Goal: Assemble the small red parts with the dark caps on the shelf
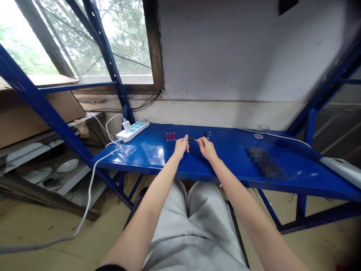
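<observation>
Above the middle of the blue table, my left hand [181, 146] is closed around one end of a slim black pen-like rod [192, 140]. My right hand [207, 147] pinches its other, paler end, so the rod lies level between both hands. Its exact kind is too small to tell. Left of my left hand, three red cylinders with pale bottoms [170, 136] stand in a row. Just beyond my right hand are a small black piece [205, 134] and a small clear piece [209, 133]. Several tiny metallic pieces [224, 134] form a row farther right.
A white power strip [132, 130] with a plugged-in charger and cable sits at the table's left end. To the right are a clear glass [261, 131], a blurred-out dark object [265, 163] and a white device [342, 169]. Blue frame posts [301, 109] flank the table [225, 162].
</observation>
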`<state>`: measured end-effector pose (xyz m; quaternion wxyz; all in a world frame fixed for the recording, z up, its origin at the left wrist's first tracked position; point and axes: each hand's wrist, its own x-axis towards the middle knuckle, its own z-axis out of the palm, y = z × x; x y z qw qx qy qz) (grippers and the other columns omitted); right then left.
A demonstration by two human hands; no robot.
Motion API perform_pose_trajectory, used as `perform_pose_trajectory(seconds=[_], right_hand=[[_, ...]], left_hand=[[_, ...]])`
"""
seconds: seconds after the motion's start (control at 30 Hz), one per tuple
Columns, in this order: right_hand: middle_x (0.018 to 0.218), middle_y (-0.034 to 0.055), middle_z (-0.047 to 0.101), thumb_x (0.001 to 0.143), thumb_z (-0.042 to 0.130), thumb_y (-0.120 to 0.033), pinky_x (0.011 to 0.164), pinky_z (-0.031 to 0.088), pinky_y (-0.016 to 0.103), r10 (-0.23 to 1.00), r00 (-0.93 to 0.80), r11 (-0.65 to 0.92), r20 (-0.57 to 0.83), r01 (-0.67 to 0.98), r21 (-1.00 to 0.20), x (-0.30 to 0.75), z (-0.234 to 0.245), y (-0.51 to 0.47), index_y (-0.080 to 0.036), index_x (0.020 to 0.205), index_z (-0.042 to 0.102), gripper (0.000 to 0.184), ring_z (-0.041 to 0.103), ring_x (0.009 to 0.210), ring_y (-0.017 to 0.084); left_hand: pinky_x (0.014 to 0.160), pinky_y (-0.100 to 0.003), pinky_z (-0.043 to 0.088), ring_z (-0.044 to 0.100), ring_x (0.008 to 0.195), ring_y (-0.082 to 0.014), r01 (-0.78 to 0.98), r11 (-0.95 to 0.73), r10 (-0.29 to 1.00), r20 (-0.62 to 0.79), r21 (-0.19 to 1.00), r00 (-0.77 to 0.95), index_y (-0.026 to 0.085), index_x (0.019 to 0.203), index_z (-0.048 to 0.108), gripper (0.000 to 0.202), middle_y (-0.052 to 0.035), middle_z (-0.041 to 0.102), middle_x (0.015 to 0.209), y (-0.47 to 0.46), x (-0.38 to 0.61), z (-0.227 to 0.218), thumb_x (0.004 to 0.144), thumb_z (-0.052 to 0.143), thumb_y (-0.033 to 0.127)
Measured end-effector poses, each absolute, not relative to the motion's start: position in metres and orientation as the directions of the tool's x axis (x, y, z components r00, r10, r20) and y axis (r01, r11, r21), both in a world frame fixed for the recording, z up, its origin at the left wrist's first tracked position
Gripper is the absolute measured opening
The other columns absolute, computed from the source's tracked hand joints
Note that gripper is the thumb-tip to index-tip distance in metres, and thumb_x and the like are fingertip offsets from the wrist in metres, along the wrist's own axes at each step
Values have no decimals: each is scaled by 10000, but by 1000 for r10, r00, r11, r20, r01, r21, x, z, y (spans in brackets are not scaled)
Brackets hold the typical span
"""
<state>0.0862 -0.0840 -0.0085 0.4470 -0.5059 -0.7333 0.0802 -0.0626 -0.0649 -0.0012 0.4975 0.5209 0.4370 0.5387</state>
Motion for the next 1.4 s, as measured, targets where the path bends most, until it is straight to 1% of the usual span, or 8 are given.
perform_pose_trajectory(seconds=[0.13, 0.3, 0.47, 0.6, 0.77, 1.1, 1.27, 1.4], right_hand=[[839, 49, 619, 872, 382, -366, 602, 384, 249, 821, -115, 490, 559, 645, -587, 89, -13, -80, -207, 947, 519, 222, 556, 655, 154], [933, 50, 568, 823, 464, -313, 559, 360, 244, 827, -137, 452, 546, 740, -499, 91, -15, -79, -207, 882, 541, 144, 503, 637, 128], [878, 64, 532, 827, 442, -307, 587, 378, 259, 798, -28, 410, 602, 759, -507, 94, -15, -78, -195, 863, 549, 159, 503, 714, 158], [796, 49, 521, 840, 424, -331, 635, 405, 265, 755, -44, 518, 655, 653, -553, 92, -15, -75, -181, 898, 538, 198, 495, 689, 150], [740, 30, 540, 815, 456, -335, 622, 405, 261, 791, -170, 568, 588, 563, -601, 87, -18, -75, -175, 868, 536, 187, 484, 624, 132], [716, 31, 574, 790, 493, -337, 587, 374, 240, 807, -245, 559, 537, 609, -562, 88, -17, -76, -182, 741, 534, 168, 491, 609, 126], [697, 17, 607, 769, 536, -341, 581, 366, 228, 851, -144, 452, 505, 691, -564, 91, -15, -75, -187, 745, 567, 159, 519, 614, 129], [731, 35, 636, 759, 546, -314, 571, 367, 230, 911, 84, 174, 404, 810, -560, 102, -12, -73, -191, 764, 599, 134, 562, 672, 153]], left_hand=[[361, -179, 311, 405, 318, -52, -105, -148, 988, 144, 983, -45, 161, 593, 445, 417, 47, 437, 418, -62, -66, -1, 795, 491, 522], [369, -175, 308, 413, 326, -43, 61, -274, 952, 279, 960, -124, 157, 619, 482, 414, 39, 496, 483, -60, -67, -6, 781, 491, 538], [379, -171, 317, 419, 336, -40, 136, -328, 914, 351, 935, -205, 166, 610, 457, 402, 47, 498, 494, -62, -69, -6, 777, 495, 530], [375, -174, 311, 424, 335, -43, 140, -360, 926, 371, 923, -65, 159, 635, 486, 369, 50, 502, 483, -66, -65, -3, 741, 558, 505], [387, -170, 331, 446, 345, -37, 68, -404, 911, 394, 912, 125, 152, 704, 495, 327, 42, 540, 538, -67, -60, -3, 745, 572, 468], [398, -154, 348, 463, 360, -27, 98, -423, 889, 392, 901, 238, 156, 776, 504, 291, 52, 504, 586, -64, -60, -9, 803, 496, 445], [377, -153, 324, 430, 342, -25, 92, -410, 897, 384, 907, 218, 188, 862, 458, 180, 63, 500, 616, -65, -59, -9, 852, 421, 363], [426, -160, 352, 432, 382, -37, 235, -473, 881, 451, 849, 141, 191, 837, 466, 115, 55, 500, 600, -67, -62, -9, 857, 398, 281]])
